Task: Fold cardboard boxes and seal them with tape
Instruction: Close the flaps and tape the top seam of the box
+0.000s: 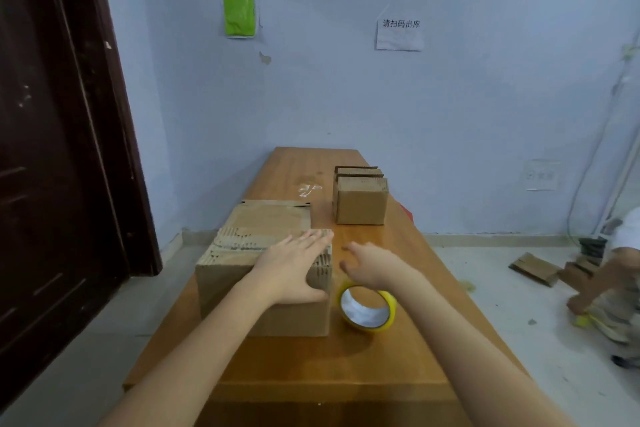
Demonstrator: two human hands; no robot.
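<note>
We see the large cardboard box standing on the left part of the wooden table. Our left hand lies flat on its top with straight fingers, grasping nothing. Our right hand hovers released just beside the box, above the yellow tape roll. A smaller box stands farther back.

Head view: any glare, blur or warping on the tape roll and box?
Head view: glare whitens the tape roll's inside; the right hand's fingertips are motion-blurred; the box under the left hand reads sharp; wide-angle warp bends the door.
</note>
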